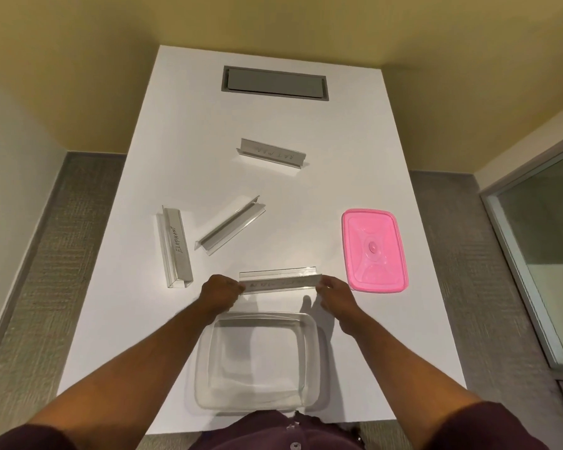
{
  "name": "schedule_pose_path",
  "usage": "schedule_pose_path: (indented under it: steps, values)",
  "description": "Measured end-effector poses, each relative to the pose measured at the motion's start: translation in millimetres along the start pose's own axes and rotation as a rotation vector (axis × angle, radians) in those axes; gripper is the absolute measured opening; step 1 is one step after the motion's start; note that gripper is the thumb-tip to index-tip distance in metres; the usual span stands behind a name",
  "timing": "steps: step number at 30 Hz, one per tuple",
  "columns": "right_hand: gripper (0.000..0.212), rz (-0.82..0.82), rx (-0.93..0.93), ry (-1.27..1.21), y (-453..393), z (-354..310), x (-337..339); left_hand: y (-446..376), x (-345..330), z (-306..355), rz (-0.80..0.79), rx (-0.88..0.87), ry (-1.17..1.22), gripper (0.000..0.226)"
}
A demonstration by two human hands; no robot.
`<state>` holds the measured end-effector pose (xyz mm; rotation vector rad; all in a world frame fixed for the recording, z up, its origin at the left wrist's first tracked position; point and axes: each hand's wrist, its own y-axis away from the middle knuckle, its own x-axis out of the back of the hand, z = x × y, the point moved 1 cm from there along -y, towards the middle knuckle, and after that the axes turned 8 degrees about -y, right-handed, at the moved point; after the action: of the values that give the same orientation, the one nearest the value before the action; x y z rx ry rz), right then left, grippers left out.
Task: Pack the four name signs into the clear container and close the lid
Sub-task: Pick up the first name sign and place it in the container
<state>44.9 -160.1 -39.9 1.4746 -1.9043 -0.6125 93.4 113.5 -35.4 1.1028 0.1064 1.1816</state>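
Pinching a clear name sign point(280, 284) by its two ends, the left hand point(220, 292) and right hand point(333, 295) hold it crosswise just beyond the far rim of the clear container point(205, 362), each grip closed on its own end; whether the sign is raised off the white bench point(371, 157) or still resting on it cannot be told. The container sits open and empty at 6 o'clock on the bench, nearest the person. Its pink lid point(374, 250) lies flat at 3 o'clock, just beside the right hand and apart from the container. Three more signs lie loose: the ELEPHANT sign point(176, 246) at 9 o'clock, running roughly front to back; a middle sign point(231, 225) near the centre, lying diagonally with no lettering legible; and a far sign point(272, 153) toward 12 o'clock, its writing upside down from this view. Beyond it a grey hatch point(275, 83) is set into the bench top.
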Motion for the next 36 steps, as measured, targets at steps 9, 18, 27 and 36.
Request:
schedule_pose_path:
  steps: [9,18,27,36]
  values:
    - [0.026,0.053,0.057,-0.107,5.4,-14.0,0.2,7.2,5.7,18.9,0.075,-0.121,0.046,0.022]
    - [0.003,0.146,0.235,-0.192,27.2,-38.2,-1.3,22.6,37.8,39.9,0.285,-0.22,0.186,0.009]
    - [0.008,-0.073,0.188,-0.48,58.6,-50.7,-23.8,45.0,41.8,58.1,0.064,-0.186,0.749,0.052]
    - [0.018,-0.256,0.056,-0.706,85.0,-43.0,-59.1,76.6,19.9,90.9,-0.096,-0.388,0.676,0.031]
